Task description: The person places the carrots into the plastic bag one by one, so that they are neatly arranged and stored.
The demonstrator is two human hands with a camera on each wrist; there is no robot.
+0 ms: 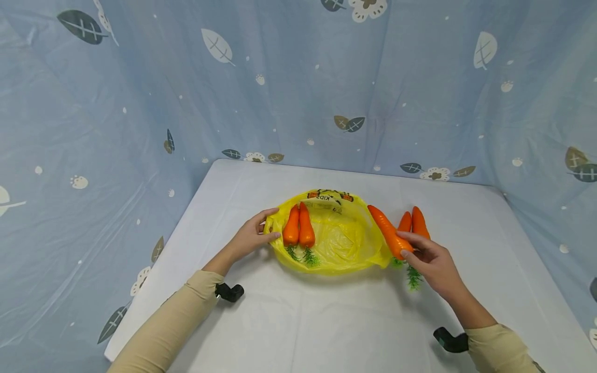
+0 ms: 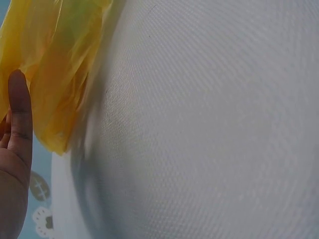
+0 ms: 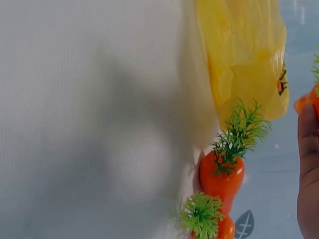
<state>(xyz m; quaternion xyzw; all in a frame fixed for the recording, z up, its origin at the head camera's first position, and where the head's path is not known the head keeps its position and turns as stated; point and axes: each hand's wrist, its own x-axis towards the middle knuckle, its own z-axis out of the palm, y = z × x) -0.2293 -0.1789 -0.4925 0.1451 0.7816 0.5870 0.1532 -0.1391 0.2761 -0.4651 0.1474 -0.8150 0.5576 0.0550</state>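
A yellow plastic bag (image 1: 347, 238) lies spread open in the middle of the white table, with two orange toy carrots (image 1: 299, 228) side by side in its left part, green tops toward me. My left hand (image 1: 255, 232) holds the bag's left rim; in the left wrist view its thumb (image 2: 20, 109) lies against the yellow plastic. Above the bag's right rim, my right hand (image 1: 431, 259) grips a third carrot (image 1: 387, 228) near its thick end, tip pointing up and left. Beneath that hand, two more carrots (image 1: 419, 221) lie on the table, partly hidden by it.
The white-covered table (image 1: 354, 321) reaches back to a blue curtain (image 1: 289, 93) printed with leaves and flowers. Black wrist cameras (image 1: 229, 292) sit below both hands. In the right wrist view, the lying carrots (image 3: 222, 179) are close beside the bag (image 3: 244, 59).
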